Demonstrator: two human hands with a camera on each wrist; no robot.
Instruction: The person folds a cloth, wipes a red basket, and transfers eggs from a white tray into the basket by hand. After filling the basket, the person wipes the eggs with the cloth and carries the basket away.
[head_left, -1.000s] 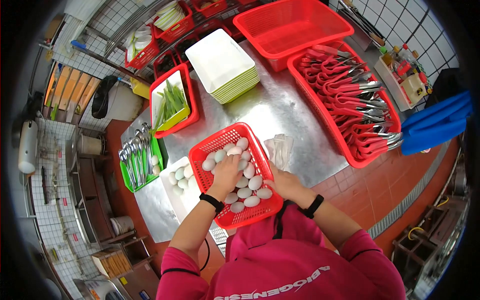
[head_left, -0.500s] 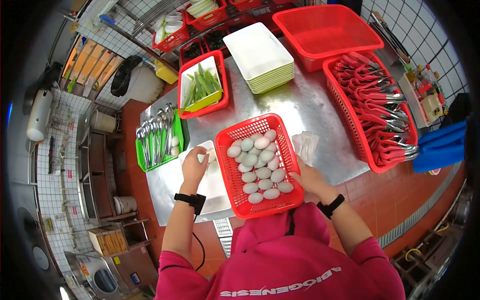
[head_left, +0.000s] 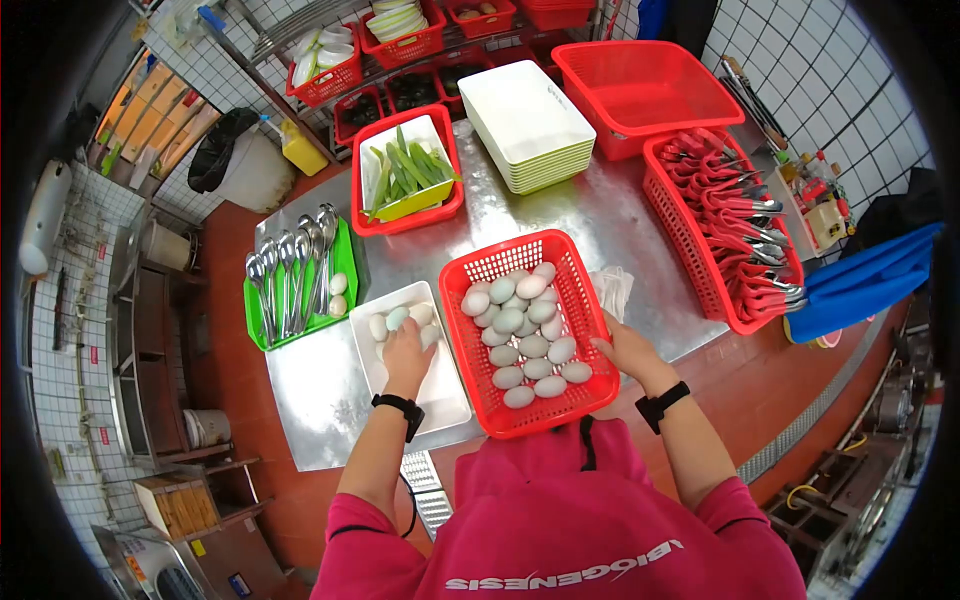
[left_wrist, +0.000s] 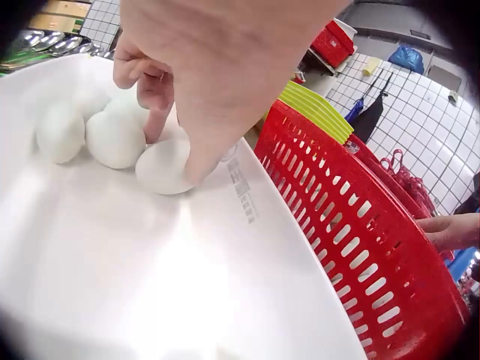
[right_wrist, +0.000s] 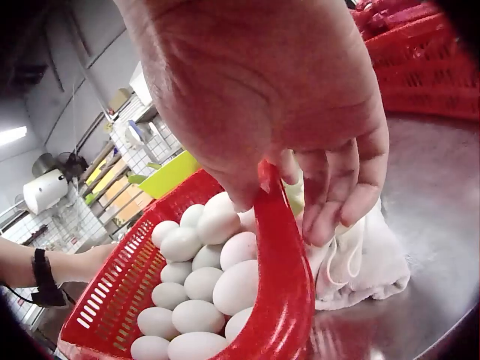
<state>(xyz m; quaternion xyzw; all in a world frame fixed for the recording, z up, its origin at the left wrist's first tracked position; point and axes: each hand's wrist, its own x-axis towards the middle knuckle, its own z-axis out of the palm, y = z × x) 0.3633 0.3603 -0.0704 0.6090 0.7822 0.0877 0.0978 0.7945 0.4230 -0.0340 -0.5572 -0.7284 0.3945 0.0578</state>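
The left hand point(head_left: 407, 345) was down in the white tray point(head_left: 440, 395), fingertips curled on an egg point(left_wrist: 163, 166) beside a few eggs already lying there point(left_wrist: 112, 136). The right hand point(head_left: 627, 350) gripped the near rim of the red basket point(head_left: 500, 262), thumb hooked inside and fingers curled outside, a crumpled cloth point(right_wrist: 358, 262) just beyond its fingers. Between the hands, the basket held well over a dozen eggs point(head_left: 530, 345). Judged progress: early; only a handful were in the tray, the bulk was left in the basket.
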